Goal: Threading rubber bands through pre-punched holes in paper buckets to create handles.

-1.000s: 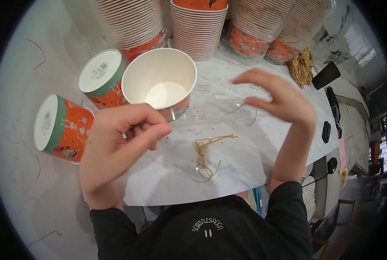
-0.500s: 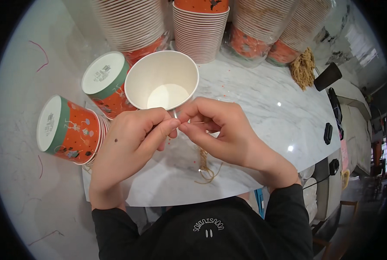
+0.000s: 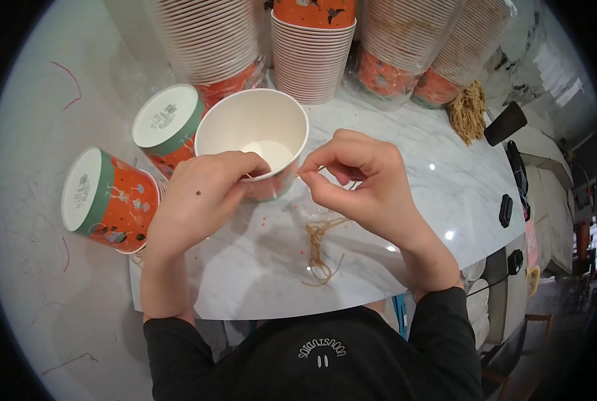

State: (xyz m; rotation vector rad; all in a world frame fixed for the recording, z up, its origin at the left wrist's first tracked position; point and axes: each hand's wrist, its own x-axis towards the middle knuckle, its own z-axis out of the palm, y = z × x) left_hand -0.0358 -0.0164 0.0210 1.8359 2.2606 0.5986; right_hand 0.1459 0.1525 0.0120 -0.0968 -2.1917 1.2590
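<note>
A large paper bucket (image 3: 252, 120), white inside, stands with its mouth tipped toward me. My left hand (image 3: 202, 187) grips its near rim, fingers inside the mouth and thumb outside; a thin pale strand shows beside the fingers. Just right of the bucket, my right hand (image 3: 358, 177) pinches the end of a thin tan cord (image 3: 301, 175) between thumb and forefinger. How that cord runs at the bucket's wall is mostly hidden. Below the hands, a small tangle of tan twine (image 3: 316, 250) lies on the marbled table.
Two upturned orange-and-green paper buckets (image 3: 115, 200) (image 3: 168, 123) stand at the left. Tall bucket stacks (image 3: 312, 60) line the back, some wrapped in clear plastic. A bundle of tan twine (image 3: 467, 110) and a black cup (image 3: 505, 123) sit at the far right edge.
My hands have moved apart from their shared pinch in front of the bucket. The left has taken hold of the rim; the right has shifted right with the cord.
</note>
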